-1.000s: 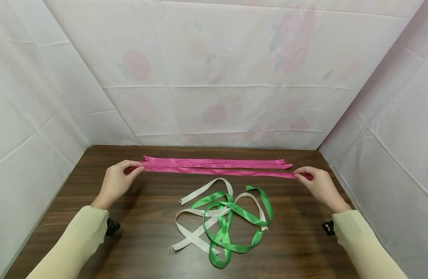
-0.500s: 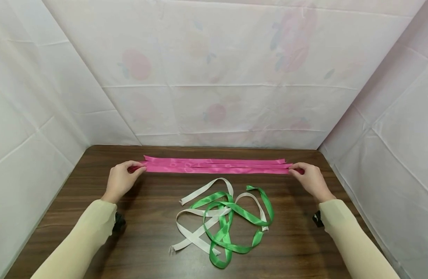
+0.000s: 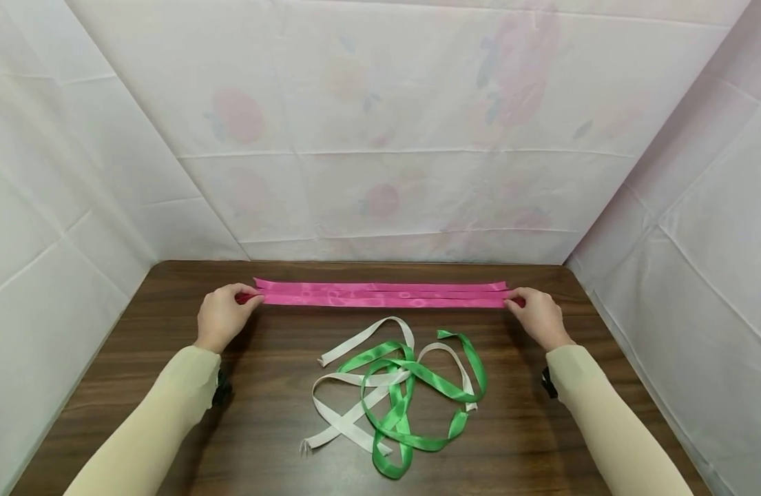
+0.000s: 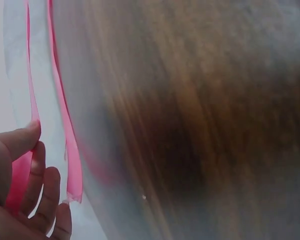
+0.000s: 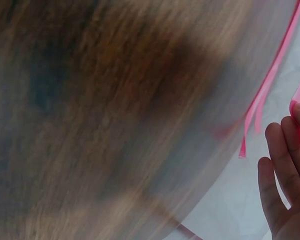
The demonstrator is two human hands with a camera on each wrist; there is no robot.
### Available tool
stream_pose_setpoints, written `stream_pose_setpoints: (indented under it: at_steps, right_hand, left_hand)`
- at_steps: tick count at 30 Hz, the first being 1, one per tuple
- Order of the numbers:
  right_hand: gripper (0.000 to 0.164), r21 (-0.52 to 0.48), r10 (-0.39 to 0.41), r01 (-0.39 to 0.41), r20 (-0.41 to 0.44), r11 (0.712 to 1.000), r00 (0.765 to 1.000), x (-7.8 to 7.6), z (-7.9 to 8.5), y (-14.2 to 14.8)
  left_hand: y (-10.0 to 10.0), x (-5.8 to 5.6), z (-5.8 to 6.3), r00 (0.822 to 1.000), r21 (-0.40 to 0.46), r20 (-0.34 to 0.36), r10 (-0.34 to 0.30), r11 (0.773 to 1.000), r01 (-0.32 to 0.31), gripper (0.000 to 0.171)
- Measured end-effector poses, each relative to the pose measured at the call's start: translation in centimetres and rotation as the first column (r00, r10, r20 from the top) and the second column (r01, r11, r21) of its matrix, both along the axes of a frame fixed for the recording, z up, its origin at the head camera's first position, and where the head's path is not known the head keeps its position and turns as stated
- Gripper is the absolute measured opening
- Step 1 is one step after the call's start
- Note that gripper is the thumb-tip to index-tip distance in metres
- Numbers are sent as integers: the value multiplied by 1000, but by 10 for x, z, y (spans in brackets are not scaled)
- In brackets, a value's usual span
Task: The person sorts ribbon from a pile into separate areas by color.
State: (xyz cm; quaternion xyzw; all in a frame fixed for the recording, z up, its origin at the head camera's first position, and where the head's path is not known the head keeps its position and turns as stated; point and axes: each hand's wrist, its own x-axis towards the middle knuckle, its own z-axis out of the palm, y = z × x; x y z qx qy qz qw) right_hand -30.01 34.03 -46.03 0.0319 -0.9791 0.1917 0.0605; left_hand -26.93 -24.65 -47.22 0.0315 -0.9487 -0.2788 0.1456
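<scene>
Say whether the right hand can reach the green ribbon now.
Probably, though the right hand pinches a pink ribbon and would likely need to let go; nothing visible stands between it and the green ribbon.

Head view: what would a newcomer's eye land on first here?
Likely the bright pink ribbons stretched side by side along the far edge of the dark table, with the left hand and right hand pinching the nearest pink ribbon near its ends. Next, the loose, looping tangle of green ribbon and white ribbon in the middle, closer to the person.
</scene>
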Motion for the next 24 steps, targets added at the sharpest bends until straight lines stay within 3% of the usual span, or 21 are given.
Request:
stream_pose_setpoints:
  at_steps: [11,18,24]
  right_hand:
    - [21,54,-20,22,-27,998,999,-7,-18,-7]
    - [19,120,16,-6,-79,993,997,-7,-19,-15]
    - [19,164,4,6,-58,986,998,-9,-20,-16]
  left_hand:
    - [1,-2,-12,1000,-77,-21,23,997,-24,22]
    - [2,0,-14,998,-97,-22,55,994,-56,20]
    - [5,1,-15,994,-113,-73,77,990,-85,19]
